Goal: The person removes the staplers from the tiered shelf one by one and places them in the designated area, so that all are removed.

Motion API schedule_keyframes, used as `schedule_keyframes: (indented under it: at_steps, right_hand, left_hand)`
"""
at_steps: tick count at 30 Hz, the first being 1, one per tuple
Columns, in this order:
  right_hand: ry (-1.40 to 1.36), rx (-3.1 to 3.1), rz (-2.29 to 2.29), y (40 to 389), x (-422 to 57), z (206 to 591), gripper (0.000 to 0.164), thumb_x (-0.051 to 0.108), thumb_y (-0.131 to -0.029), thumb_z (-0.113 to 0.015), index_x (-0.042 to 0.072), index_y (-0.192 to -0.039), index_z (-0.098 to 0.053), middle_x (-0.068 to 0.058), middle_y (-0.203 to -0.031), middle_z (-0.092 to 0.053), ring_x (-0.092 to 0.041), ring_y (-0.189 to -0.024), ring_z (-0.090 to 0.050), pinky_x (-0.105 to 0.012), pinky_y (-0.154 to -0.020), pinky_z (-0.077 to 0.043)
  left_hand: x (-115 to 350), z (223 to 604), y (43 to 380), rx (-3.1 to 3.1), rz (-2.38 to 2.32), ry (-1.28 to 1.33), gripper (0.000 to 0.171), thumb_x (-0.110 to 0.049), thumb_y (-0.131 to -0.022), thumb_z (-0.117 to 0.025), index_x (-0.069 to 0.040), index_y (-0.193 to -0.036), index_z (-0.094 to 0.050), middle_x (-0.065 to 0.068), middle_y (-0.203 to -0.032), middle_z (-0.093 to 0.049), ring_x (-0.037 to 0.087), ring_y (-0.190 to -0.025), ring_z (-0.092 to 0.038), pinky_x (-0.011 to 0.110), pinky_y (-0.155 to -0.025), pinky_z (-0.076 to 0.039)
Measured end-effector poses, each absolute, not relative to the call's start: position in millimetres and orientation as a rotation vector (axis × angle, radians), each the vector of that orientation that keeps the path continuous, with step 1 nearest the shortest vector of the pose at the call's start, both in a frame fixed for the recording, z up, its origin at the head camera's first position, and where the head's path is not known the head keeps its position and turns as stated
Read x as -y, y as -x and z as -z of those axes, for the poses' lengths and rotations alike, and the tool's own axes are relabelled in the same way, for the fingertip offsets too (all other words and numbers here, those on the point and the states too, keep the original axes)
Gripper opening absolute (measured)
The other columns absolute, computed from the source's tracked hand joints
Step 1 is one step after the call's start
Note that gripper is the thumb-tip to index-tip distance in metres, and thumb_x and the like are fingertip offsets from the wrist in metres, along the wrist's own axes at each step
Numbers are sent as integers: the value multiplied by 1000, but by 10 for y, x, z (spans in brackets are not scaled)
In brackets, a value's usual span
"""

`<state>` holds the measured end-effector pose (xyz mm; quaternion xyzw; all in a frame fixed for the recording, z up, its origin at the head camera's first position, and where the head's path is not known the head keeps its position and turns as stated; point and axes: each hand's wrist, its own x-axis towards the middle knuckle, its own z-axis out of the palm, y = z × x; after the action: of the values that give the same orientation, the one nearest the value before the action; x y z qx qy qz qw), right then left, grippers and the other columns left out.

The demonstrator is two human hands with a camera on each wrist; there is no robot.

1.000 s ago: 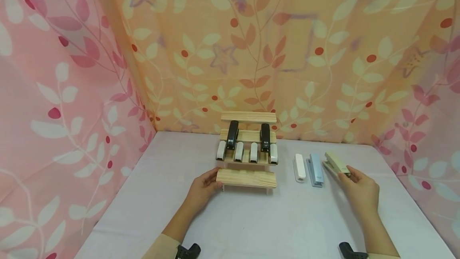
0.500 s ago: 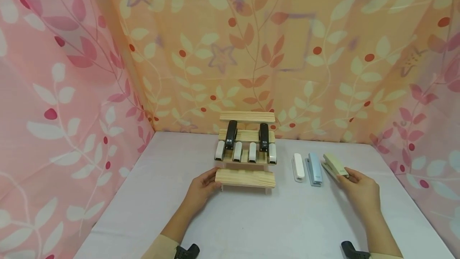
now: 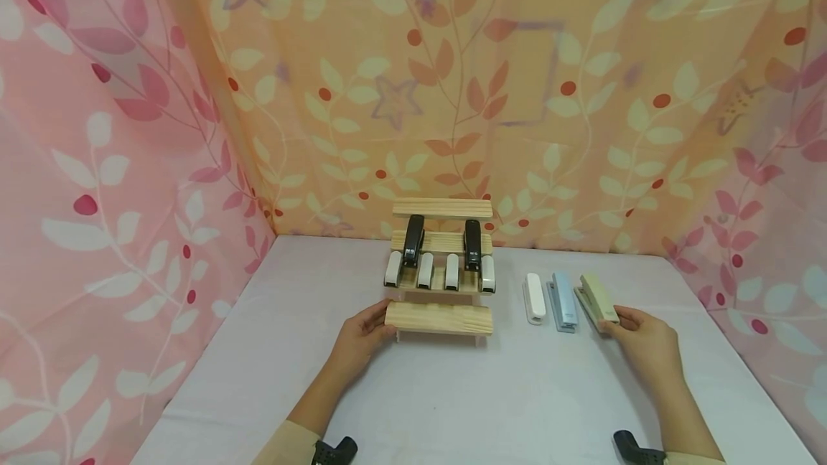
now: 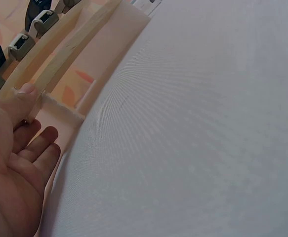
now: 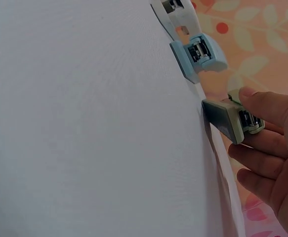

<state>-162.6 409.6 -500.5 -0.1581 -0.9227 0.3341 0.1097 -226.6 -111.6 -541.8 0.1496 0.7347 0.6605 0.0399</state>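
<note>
My left hand (image 3: 357,339) pinches the left end of the front wooden shelf (image 3: 439,318) of a small tiered rack, thumb on the near side in the left wrist view. On the right, my right hand (image 3: 646,341) grips the near end of a pale green stapler (image 3: 598,298) between thumb and fingers. Its base (image 5: 225,121) is tilted in the right wrist view. Beside it lie a light blue stapler (image 3: 564,302) and a white stapler (image 3: 534,298), roughly in a row. The rack's upper tiers carry black staplers (image 3: 472,245) and several white staplers (image 3: 452,273).
A white cloth covers the table (image 3: 452,400). Behind it hangs an orange leaf-patterned curtain (image 3: 362,135), with pink curtains (image 3: 129,221) at both sides. The rack stands near the table's back edge. Black straps with cameras (image 3: 334,451) sit at both wrists.
My right hand has turned the green stapler so it lies more in line with the blue one, and shifted it slightly left. My left hand keeps its hold on the shelf.
</note>
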Motion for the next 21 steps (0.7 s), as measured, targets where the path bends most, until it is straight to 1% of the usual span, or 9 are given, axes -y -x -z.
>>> schedule_keyframes:
  at_steps: [2,4,7,13,18,21]
  right_hand:
    - [469,2722,-993,1632,-4089,5021,72,50,-91,-76,-6,-135,-62,-26,-120,-70,-50,-125,-57,-59,-89,-52]
    - [477,2733,-993,1639,-4083,5039,73,50,-90,-77,-6,-135,-62,-25,-120,-70,-50,-126,-56,-60,-90,-51]
    - [481,2751,-978,1648,-4077,5066,75,50,-89,-78,-6,-135,-61,-25,-120,-71,-51,-125,-56,-61,-89,-52]
    - [434,2790,-887,1645,-4057,5091,78,51,-86,-81,-6,-135,-61,-23,-117,-73,-53,-122,-57,-63,-87,-51]
    - [429,2824,-835,1647,-4052,5088,78,51,-85,-81,-5,-135,-61,-23,-118,-72,-54,-121,-57,-68,-90,-49]
    - [434,2835,-818,1653,-4049,5091,77,51,-85,-82,-5,-134,-62,-24,-118,-72,-54,-121,-57,-69,-91,-48]
  left_hand:
    - [1118,5414,2263,-2249,-2024,-454,62,-21,-92,-77,-9,-148,-54,10,-149,-57,27,-135,-56,22,-103,-53]
    - [1118,5413,2262,-2242,-2027,-436,61,-20,-92,-77,-11,-148,-55,9,-148,-57,25,-135,-57,21,-103,-52]
    - [1118,5410,2261,-2233,-2031,-434,60,-19,-92,-77,-12,-147,-55,9,-148,-57,25,-135,-57,21,-102,-53]
    - [1118,5419,2263,-2220,-2047,-451,61,-15,-92,-77,-8,-148,-54,13,-149,-56,29,-135,-56,21,-102,-53]
    - [1114,5424,2268,-2225,-2054,-480,60,-12,-93,-75,-4,-148,-52,17,-149,-55,33,-135,-55,21,-101,-53]
    - [1114,5424,2271,-2226,-2054,-476,60,-12,-93,-76,-4,-148,-52,17,-149,-55,33,-136,-55,20,-101,-53]
